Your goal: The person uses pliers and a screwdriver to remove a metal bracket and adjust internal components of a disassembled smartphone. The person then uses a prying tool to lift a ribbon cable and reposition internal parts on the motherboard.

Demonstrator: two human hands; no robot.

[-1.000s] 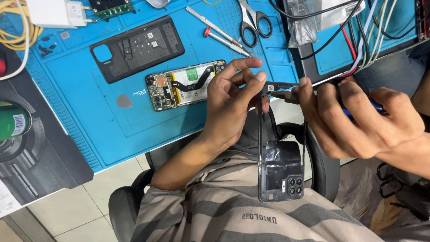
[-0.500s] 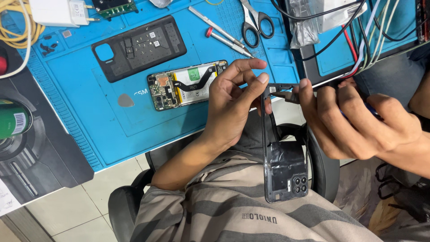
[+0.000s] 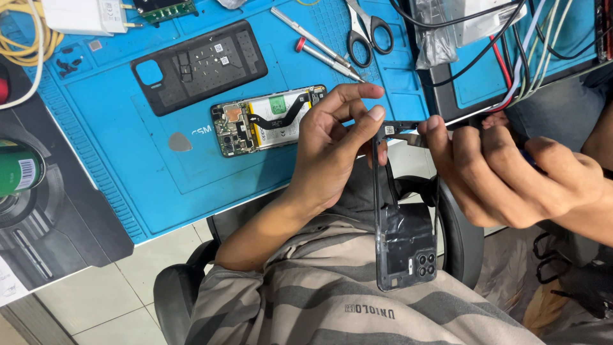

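My left hand (image 3: pixel 335 144) pinches the upper left edge of a black phone mid-frame (image 3: pixel 403 246), which hangs upright over my lap with its camera openings at the lower end. My right hand (image 3: pixel 504 176) grips the frame's top right corner, and a blue tool tip shows behind its fingers. On the blue work mat (image 3: pixel 128 172) lies an opened phone (image 3: pixel 265 120) with its circuit board, battery and flex cable exposed. A black back cover (image 3: pixel 198 67) rests just beyond it.
Scissors (image 3: pixel 364 29) and two screwdrivers (image 3: pixel 319 48) lie at the mat's far side. A clear plastic bag (image 3: pixel 440 32) and several cables (image 3: pixel 517 57) sit at the right. A white charger (image 3: pixel 83 16), yellow cable (image 3: pixel 25 38) and green can (image 3: pixel 19 169) are left. An office chair (image 3: pixel 460 236) is below.
Both hands keep hold of the frame. The frame has dropped slightly lower over my lap, and my right hand has slid a little along its top edge.
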